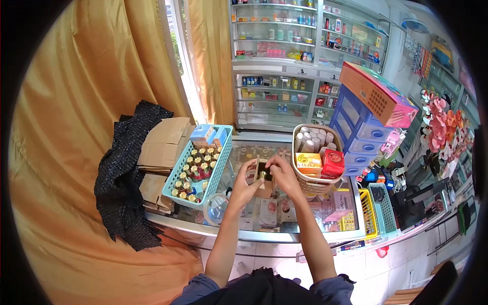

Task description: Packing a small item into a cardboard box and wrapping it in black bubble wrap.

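Note:
A small open cardboard box [264, 191] stands over the glass countertop, between my two hands. My left hand [244, 187] grips its left side, with the thumb across the opening. My right hand [285, 178] has its fingers bent at the box's right upper rim. A small shiny gold object [263, 174] shows in the opening near my left thumb; most of the inside is dark. To the left, a turquoise plastic basket [218, 183] holds several small bottles with gold flower-shaped caps [205, 166] and light-blue boxes [203, 134].
A beige basket [314, 183] with white-capped bottles and soap boxes stands close right of my right hand. Beyond it rises a blue drawer tower [360, 131]. Flattened cardboard [162, 146] and black sequined cloth [120, 179] lie left. A round clear container [216, 209] sits near my left forearm.

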